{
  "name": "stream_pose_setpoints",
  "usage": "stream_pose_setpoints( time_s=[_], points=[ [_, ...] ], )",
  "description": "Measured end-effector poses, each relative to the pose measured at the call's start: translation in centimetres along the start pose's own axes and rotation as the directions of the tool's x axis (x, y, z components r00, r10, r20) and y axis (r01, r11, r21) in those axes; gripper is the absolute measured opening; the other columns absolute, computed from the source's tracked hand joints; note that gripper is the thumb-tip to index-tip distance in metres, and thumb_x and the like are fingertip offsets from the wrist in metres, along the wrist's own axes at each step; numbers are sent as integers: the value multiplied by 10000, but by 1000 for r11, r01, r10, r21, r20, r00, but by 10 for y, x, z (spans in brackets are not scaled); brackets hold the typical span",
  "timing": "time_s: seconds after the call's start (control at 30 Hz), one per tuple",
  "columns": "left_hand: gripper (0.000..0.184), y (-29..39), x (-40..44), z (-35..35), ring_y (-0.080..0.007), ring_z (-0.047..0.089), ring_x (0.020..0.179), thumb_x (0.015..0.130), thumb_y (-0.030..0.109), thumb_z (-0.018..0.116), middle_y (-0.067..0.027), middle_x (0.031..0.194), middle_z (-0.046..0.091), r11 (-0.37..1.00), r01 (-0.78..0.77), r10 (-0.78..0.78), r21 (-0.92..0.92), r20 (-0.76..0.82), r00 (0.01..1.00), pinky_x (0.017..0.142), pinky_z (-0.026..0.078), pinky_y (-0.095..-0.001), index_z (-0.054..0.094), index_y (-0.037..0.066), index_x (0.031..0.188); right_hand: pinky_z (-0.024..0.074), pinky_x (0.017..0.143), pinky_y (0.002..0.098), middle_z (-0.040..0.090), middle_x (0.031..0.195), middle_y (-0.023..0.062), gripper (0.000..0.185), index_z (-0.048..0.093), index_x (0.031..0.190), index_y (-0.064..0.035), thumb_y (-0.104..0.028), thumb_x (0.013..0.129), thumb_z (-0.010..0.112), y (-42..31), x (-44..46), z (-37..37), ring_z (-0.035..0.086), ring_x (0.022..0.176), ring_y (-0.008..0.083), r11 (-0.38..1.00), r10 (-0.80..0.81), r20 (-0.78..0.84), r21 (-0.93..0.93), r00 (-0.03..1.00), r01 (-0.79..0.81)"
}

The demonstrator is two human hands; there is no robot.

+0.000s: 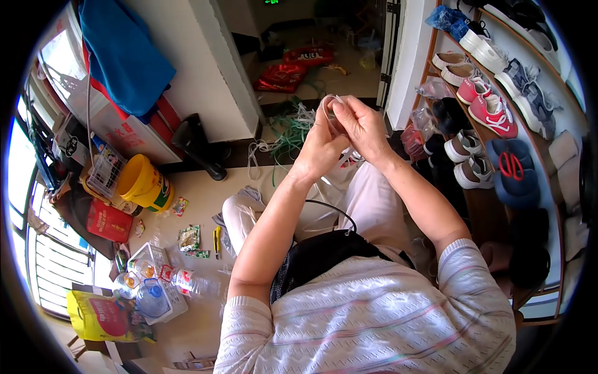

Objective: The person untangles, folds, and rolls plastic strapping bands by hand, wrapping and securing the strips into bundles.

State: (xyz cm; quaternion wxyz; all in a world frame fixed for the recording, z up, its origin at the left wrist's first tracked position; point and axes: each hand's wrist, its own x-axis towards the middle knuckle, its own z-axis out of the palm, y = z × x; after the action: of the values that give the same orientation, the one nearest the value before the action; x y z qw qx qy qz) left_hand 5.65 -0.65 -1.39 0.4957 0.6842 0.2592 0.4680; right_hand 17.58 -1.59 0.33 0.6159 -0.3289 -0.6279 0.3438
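Both my hands are raised close together in front of my knees. My left hand [320,147] is closed around a thin white plastic strip [325,107], which bends in a small loop above the fingers. The strip's end sits between the thumb and fingertips of my right hand [362,129]. Part of the strip between the palms is hidden. Beyond and below my hands lies a tangle of green plastic strips [289,134], with white strips [256,149] mixed in on the floor.
To the right, a shoe rack [479,103] holds many shoes. On the left are a yellow bucket [144,182], a black boot [198,146], a yellow utility knife [217,242] and a white basket [177,305] with plastic bottles. Red bags [280,77] lie beyond the doorway.
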Motion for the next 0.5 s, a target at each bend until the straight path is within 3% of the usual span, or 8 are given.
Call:
stream_pose_setpoints(
  time_s=[0.07,0.17,0.27,0.37,0.43,0.5],
  points=[
    [614,-1,0,3,-164,543,876,759,-70,438,-98,974,530,995,36,-38,-95,-12,999,748,459,-274,245,51,1329,435,589,199,567,776,0,220,585,936,-26,-230,913,505,4,0,0,509,639,59,998,52,-2,30,999,-52],
    [476,2,-1,11,-127,516,766,774,-37,425,-93,940,528,971,147,-151,-188,-8,989,651,438,-247,343,38,1237,438,598,190,572,775,12,225,596,955,-30,-230,915,501,9,0,-1,521,647,60,998,-13,-45,-67,999,10],
    [313,8,-2,12,-84,457,635,787,-3,413,-57,830,527,909,330,-322,-255,75,944,550,383,-222,443,16,1098,444,578,189,572,759,21,236,600,966,-21,-227,916,498,18,10,1,538,643,67,819,-506,-42,-335,861,465],
    [201,20,-8,14,-66,408,558,798,22,412,-11,713,508,881,411,-380,-236,166,910,500,336,-211,498,3,979,472,657,200,604,764,11,255,601,1002,-50,-261,918,484,0,1,3,582,721,83,997,-74,31,-35,997,75],
    [144,19,-9,14,-66,406,540,817,41,427,9,661,493,914,369,-334,-169,203,920,495,333,-210,516,-3,921,479,690,223,616,778,24,271,597,1018,-53,-275,919,477,0,1,-1,587,746,97,999,13,90,46,996,-17],
    [171,10,-11,13,-71,428,554,849,73,438,-3,673,510,940,283,-240,-193,217,946,506,353,-208,527,-14,965,477,718,238,627,803,40,301,587,1042,-44,-290,922,464,1,1,-6,588,770,104,992,39,120,111,992,-53]
  ],
)
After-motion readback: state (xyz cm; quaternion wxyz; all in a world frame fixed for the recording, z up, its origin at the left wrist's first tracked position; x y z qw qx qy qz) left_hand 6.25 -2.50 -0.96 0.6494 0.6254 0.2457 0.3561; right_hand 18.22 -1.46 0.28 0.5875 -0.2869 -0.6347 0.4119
